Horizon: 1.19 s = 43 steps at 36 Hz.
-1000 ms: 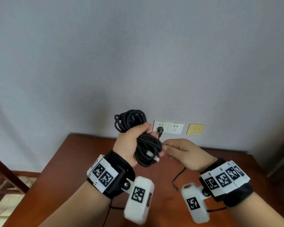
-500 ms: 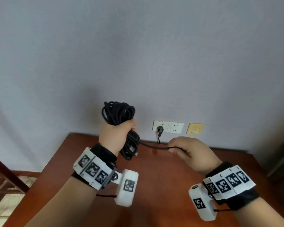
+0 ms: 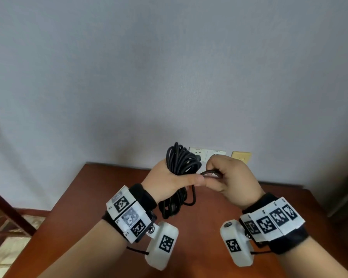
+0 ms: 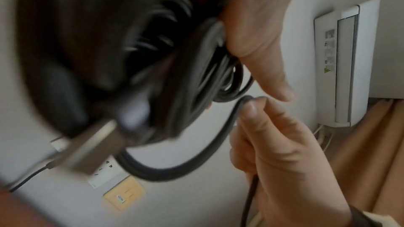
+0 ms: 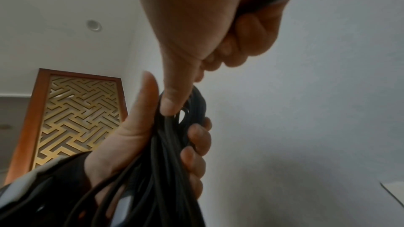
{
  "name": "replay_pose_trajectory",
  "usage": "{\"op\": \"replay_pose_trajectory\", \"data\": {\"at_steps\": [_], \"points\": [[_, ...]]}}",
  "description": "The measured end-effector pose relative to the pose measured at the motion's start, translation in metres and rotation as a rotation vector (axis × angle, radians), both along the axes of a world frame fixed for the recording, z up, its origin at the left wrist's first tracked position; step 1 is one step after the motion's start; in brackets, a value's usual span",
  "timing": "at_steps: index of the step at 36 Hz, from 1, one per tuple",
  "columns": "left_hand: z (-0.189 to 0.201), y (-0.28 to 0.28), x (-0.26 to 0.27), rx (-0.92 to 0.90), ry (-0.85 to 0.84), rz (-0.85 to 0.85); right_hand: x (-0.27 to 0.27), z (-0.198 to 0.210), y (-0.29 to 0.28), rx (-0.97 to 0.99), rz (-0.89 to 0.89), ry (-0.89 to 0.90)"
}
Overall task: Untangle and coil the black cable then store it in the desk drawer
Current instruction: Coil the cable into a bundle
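A black cable (image 3: 181, 163) is bundled in loops that my left hand (image 3: 170, 178) grips around the middle, held up above the brown desk (image 3: 207, 213). Loops stick out above the fist and hang below it. My right hand (image 3: 227, 175) pinches the free strand of the cable (image 4: 210, 146) right beside the left thumb. In the left wrist view a metal connector (image 4: 87, 151) on the cable shows blurred, close to the lens. The right wrist view shows the left fingers (image 5: 196, 146) curled round the cable bundle (image 5: 168, 153). No drawer is in view.
White wall sockets (image 3: 207, 154) and a yellow plate (image 3: 241, 157) sit on the wall behind the desk, one with a plug in it. A carved wooden screen (image 5: 72, 118) stands to the left. An air conditioner (image 4: 347, 61) hangs on a wall.
My hands came together: the right hand brought the free strand left to the bundle, and the left hand with the coil moved right and lower. The stretched strand is now slack.
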<state>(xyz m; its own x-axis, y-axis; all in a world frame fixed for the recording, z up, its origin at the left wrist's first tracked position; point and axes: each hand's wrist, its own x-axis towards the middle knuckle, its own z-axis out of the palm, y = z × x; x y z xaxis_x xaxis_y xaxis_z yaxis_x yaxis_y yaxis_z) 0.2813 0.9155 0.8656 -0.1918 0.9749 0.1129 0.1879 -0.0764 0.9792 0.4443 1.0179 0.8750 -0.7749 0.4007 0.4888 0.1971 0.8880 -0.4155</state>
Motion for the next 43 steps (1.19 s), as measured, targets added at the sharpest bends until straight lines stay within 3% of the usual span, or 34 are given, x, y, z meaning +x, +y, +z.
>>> {"op": "replay_pose_trajectory", "data": {"at_steps": [3,6,11,15,20,23,26,32,36,43], "points": [[-0.002,0.000,0.006,-0.036,0.042,-0.109,-0.004,0.004,-0.003,-0.054,-0.095,-0.013],[-0.003,0.001,0.009,-0.055,0.144,-0.109,-0.006,0.007,-0.007,-0.108,-0.134,-0.004],[-0.003,0.000,0.010,-0.079,0.109,-0.111,-0.009,0.007,-0.007,-0.185,-0.045,0.044],[-0.003,-0.003,0.011,-0.090,-0.106,-0.055,-0.004,0.004,-0.003,-0.401,0.023,0.160],[-0.005,-0.001,-0.001,-0.129,-0.560,0.214,0.012,0.004,0.009,-0.446,-0.016,0.175],[-0.004,0.001,-0.007,-0.140,-0.674,0.267,0.013,0.001,0.011,-0.476,-0.011,0.179],[-0.003,0.002,-0.003,-0.150,-0.720,0.266,0.009,-0.001,0.009,-0.333,0.005,0.163],[-0.009,0.005,0.009,-0.132,-0.592,0.218,-0.006,0.008,-0.002,-0.236,0.023,0.000],[-0.010,0.005,0.017,-0.125,-0.428,0.098,-0.016,0.016,-0.011,-0.035,0.035,-0.131],[-0.001,0.004,0.012,-0.150,-0.035,-0.054,-0.009,0.027,0.007,-0.183,0.147,-0.231]]}}
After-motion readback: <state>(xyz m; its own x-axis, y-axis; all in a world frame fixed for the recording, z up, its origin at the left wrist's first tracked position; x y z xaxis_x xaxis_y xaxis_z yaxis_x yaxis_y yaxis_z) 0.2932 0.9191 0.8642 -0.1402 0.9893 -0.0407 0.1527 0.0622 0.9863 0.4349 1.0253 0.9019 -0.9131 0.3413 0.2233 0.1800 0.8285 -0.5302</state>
